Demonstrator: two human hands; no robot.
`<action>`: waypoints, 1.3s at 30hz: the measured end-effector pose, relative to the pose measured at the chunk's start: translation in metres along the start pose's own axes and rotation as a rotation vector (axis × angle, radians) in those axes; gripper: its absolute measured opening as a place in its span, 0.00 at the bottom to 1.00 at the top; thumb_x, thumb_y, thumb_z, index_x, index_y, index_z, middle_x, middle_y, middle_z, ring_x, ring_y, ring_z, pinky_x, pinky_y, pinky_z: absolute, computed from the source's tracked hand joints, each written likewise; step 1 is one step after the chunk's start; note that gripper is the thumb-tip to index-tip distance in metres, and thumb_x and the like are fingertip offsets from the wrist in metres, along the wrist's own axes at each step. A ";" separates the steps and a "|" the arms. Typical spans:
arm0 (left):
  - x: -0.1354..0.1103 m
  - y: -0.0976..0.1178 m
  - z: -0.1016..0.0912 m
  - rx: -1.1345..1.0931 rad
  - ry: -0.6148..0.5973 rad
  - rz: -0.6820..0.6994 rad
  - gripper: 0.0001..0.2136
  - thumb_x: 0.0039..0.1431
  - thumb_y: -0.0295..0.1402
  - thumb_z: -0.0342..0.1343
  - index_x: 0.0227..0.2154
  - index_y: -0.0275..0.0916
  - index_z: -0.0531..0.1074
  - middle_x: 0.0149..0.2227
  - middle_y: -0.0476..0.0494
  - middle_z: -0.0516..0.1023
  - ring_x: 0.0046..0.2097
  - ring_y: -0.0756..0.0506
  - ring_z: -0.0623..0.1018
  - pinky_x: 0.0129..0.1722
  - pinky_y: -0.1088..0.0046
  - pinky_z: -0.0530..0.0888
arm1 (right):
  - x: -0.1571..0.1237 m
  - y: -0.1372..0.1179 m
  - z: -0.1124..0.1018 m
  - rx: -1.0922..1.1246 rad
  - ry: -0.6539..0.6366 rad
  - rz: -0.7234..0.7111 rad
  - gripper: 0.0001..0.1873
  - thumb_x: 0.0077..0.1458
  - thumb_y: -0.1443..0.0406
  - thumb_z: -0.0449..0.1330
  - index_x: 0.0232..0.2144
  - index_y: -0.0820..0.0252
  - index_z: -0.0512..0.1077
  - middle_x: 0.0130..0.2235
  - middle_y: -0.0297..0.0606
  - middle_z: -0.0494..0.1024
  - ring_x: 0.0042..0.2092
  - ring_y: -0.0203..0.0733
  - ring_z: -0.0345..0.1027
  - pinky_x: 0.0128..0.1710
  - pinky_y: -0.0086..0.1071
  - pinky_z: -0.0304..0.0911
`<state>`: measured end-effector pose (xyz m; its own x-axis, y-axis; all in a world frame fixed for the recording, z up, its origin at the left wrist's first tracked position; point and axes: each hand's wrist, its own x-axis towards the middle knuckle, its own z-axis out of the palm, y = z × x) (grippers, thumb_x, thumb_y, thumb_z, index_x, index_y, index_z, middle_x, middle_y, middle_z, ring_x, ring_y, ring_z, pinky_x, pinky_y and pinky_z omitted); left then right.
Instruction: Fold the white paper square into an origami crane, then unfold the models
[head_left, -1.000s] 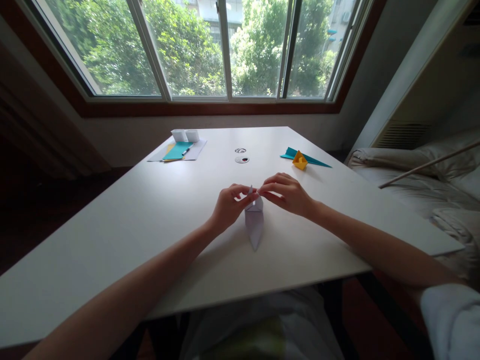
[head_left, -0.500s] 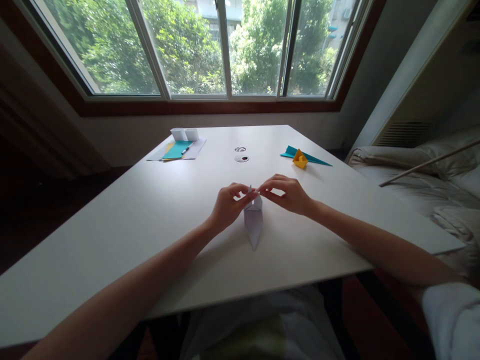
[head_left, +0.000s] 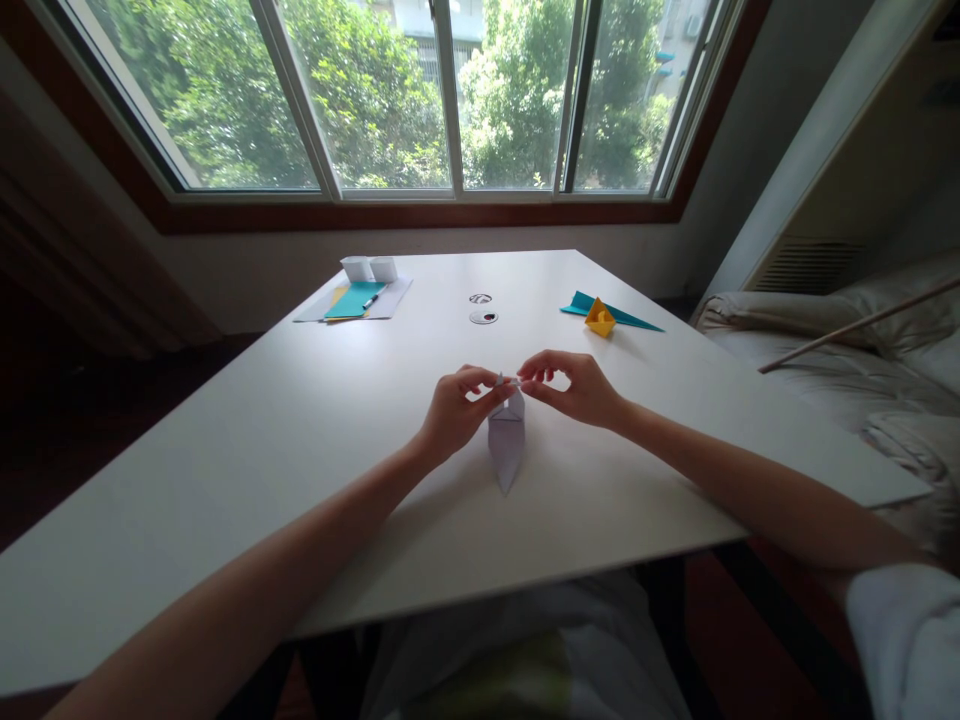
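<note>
A folded piece of white paper [head_left: 507, 445] lies on the white table in front of me, its pointed end towards me. My left hand [head_left: 461, 405] pinches its far end between thumb and fingers, beside a small upright tip. At the right of that same end, my right hand [head_left: 570, 388] closes thumb and fingertips on the paper's small folded edge. Fingers partly cover the far folds, so their exact shape is hidden.
On the white table [head_left: 247, 480], a teal paper plane [head_left: 637, 318] and a yellow folded boat [head_left: 600, 318] sit at the right. Two round discs [head_left: 484, 317] lie mid-table. Far left are teal paper [head_left: 354, 300], a pen [head_left: 373, 299] and two white boxes [head_left: 383, 269].
My right hand's fingers have shifted slightly and curled more at the paper's far edge. The paper's near point has moved a little left and away from me. My left hand stays nearly still.
</note>
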<state>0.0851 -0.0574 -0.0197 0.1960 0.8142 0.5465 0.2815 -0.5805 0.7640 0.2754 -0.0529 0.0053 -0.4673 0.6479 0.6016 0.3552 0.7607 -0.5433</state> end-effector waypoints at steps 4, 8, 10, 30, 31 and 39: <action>0.000 -0.003 0.000 -0.003 0.012 -0.005 0.09 0.48 0.39 0.60 0.26 0.38 0.75 0.28 0.46 0.76 0.30 0.49 0.71 0.31 0.72 0.66 | 0.000 0.001 0.000 -0.037 -0.006 0.044 0.11 0.50 0.58 0.59 0.29 0.61 0.73 0.28 0.36 0.76 0.29 0.34 0.66 0.29 0.29 0.62; 0.001 -0.003 0.000 -0.005 0.005 -0.013 0.08 0.49 0.39 0.60 0.27 0.39 0.76 0.28 0.46 0.77 0.30 0.49 0.72 0.31 0.72 0.65 | 0.000 0.001 0.000 -0.034 -0.009 0.051 0.10 0.50 0.59 0.59 0.28 0.61 0.73 0.27 0.35 0.76 0.28 0.33 0.65 0.29 0.28 0.61; 0.001 -0.002 0.000 -0.013 -0.004 -0.028 0.08 0.49 0.39 0.60 0.27 0.39 0.76 0.29 0.45 0.77 0.30 0.49 0.72 0.31 0.72 0.65 | 0.000 0.001 0.000 -0.022 -0.008 0.060 0.10 0.50 0.59 0.59 0.28 0.61 0.73 0.27 0.35 0.76 0.28 0.32 0.65 0.29 0.28 0.60; 0.001 0.005 -0.002 -0.125 0.004 -0.119 0.09 0.49 0.38 0.59 0.28 0.37 0.76 0.30 0.44 0.78 0.33 0.47 0.73 0.31 0.73 0.66 | 0.000 0.002 0.001 -0.016 -0.032 0.078 0.10 0.52 0.61 0.57 0.29 0.62 0.73 0.29 0.36 0.76 0.29 0.33 0.65 0.29 0.28 0.60; 0.001 0.005 -0.002 -0.122 -0.004 -0.122 0.09 0.49 0.38 0.59 0.28 0.37 0.76 0.30 0.44 0.78 0.33 0.47 0.73 0.31 0.73 0.66 | 0.000 0.001 0.002 -0.011 -0.034 0.074 0.10 0.51 0.60 0.57 0.29 0.62 0.73 0.29 0.36 0.77 0.29 0.33 0.65 0.29 0.28 0.60; 0.002 0.006 -0.002 -0.081 -0.042 -0.068 0.08 0.50 0.38 0.59 0.27 0.38 0.76 0.30 0.45 0.77 0.33 0.48 0.73 0.33 0.72 0.66 | -0.001 -0.005 0.004 -0.016 -0.003 0.062 0.07 0.50 0.63 0.58 0.27 0.61 0.73 0.27 0.34 0.75 0.27 0.32 0.64 0.28 0.27 0.60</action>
<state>0.0857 -0.0590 -0.0135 0.2189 0.8503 0.4786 0.2191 -0.5208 0.8251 0.2706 -0.0578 0.0046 -0.4463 0.6934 0.5658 0.3964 0.7200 -0.5697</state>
